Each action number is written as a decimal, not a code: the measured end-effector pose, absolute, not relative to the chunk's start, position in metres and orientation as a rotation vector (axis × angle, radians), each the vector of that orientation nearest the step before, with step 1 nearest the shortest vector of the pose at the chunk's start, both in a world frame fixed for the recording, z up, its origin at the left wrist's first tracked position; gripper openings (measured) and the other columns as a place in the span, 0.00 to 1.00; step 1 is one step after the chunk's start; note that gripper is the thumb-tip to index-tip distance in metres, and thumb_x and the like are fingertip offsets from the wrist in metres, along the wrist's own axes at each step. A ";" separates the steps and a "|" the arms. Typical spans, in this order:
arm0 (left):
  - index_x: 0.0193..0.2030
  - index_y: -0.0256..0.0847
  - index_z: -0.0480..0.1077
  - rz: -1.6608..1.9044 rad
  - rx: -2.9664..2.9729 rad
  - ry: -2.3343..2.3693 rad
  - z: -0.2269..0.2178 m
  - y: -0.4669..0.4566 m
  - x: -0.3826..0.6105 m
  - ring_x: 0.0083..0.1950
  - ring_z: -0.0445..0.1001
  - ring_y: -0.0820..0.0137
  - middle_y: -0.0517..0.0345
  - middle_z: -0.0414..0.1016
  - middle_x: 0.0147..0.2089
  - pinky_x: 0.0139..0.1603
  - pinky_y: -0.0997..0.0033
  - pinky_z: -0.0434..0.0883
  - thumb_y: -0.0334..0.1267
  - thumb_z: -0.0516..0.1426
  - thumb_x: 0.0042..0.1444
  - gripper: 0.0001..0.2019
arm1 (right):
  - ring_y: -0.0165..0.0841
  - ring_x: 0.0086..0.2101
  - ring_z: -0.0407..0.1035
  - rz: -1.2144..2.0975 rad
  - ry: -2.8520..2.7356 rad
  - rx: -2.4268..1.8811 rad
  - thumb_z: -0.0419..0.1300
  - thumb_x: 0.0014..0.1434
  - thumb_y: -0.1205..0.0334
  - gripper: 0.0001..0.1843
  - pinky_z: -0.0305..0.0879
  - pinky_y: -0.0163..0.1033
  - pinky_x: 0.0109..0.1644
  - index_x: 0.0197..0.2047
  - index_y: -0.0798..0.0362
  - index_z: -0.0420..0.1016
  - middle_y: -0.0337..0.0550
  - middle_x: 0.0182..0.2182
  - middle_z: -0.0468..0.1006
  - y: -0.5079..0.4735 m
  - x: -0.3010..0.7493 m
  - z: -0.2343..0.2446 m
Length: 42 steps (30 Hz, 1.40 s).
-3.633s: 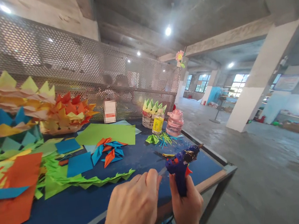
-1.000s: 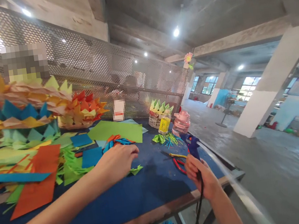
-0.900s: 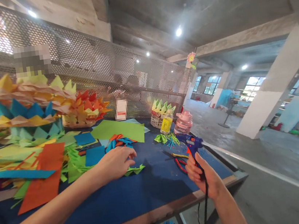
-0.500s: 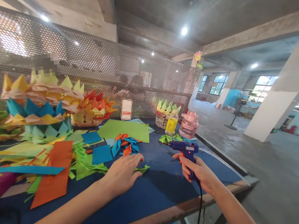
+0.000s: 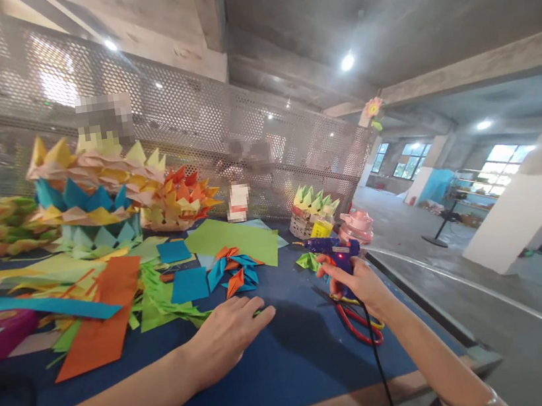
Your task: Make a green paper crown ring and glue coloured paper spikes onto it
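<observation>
My right hand (image 5: 354,282) grips a blue hot glue gun (image 5: 340,250), its red light on and its nozzle pointing left. A black cord hangs from its handle. Under that hand lies what looks like a pair of scissors (image 5: 360,331) with red and yellow loop handles. My left hand (image 5: 232,331) rests low over the table, palm down, fingers curled with the thumb against them. A bit of green folded paper shows at its fingertips; most of it is hidden. Just beyond it sits a ring of blue and orange folded paper (image 5: 234,271).
Paper sheets and strips, including an orange strip (image 5: 104,325), cover the table's left side. Several folded-paper crowns (image 5: 100,232) stand behind. Farther right are a green-tipped crown (image 5: 302,215), a yellow-labelled bottle (image 5: 321,225) and a pink jar (image 5: 358,226). A perforated panel (image 5: 180,121) backs the table.
The view has shifted, so the table's things sit a little differently in frame. My right hand has lifted the glue gun slightly, and the red and yellow handles beneath it now show.
</observation>
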<state>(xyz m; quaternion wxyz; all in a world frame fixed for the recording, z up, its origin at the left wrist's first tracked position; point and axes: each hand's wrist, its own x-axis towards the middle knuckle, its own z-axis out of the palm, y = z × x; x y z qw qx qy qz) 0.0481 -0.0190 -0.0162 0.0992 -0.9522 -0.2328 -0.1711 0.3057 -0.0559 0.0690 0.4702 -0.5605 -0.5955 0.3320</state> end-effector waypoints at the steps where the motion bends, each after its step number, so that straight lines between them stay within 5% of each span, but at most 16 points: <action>1: 0.56 0.42 0.59 -0.560 -2.842 -0.692 -0.018 -0.017 0.048 0.45 0.74 0.64 0.50 0.72 0.48 0.45 0.64 0.73 0.16 0.48 0.49 0.28 | 0.24 0.19 0.65 0.828 -1.484 -1.363 0.66 0.50 0.48 0.21 0.63 0.31 0.22 0.42 0.54 0.76 0.39 0.29 0.78 -0.051 0.304 0.069; 11: 0.49 0.43 0.62 -0.865 -2.827 -0.660 -0.019 0.000 0.040 0.38 0.73 0.69 0.55 0.74 0.43 0.39 0.72 0.71 0.18 0.46 0.53 0.22 | 0.26 0.23 0.64 0.939 -1.591 -1.249 0.65 0.51 0.45 0.24 0.62 0.30 0.18 0.42 0.56 0.76 0.42 0.31 0.75 -0.015 0.293 0.044; 22: 0.43 0.43 0.67 -1.102 -2.771 -0.991 -0.021 -0.003 0.041 0.32 0.72 0.65 0.58 0.75 0.35 0.32 0.66 0.66 0.31 0.50 0.61 0.07 | 0.24 0.19 0.62 0.913 -1.710 -1.355 0.62 0.53 0.41 0.24 0.63 0.32 0.20 0.40 0.55 0.77 0.43 0.31 0.76 -0.020 0.307 0.018; 34: 0.32 0.41 0.70 -1.179 -2.715 -1.018 -0.016 -0.002 0.035 0.40 0.72 0.66 0.63 0.74 0.33 0.51 0.58 0.59 0.36 0.60 0.57 0.04 | 0.29 0.22 0.66 0.756 -1.919 -1.507 0.58 0.57 0.45 0.20 0.66 0.33 0.24 0.38 0.54 0.77 0.42 0.27 0.76 -0.035 0.298 0.015; 42: 0.31 0.41 0.71 -1.015 -2.804 -1.168 -0.025 -0.003 0.032 0.35 0.72 0.67 0.62 0.75 0.31 0.41 0.64 0.63 0.31 0.56 0.58 0.06 | 0.41 0.36 0.73 0.554 -1.969 -1.598 0.60 0.54 0.43 0.21 0.70 0.44 0.43 0.43 0.49 0.79 0.47 0.36 0.80 -0.036 0.298 0.006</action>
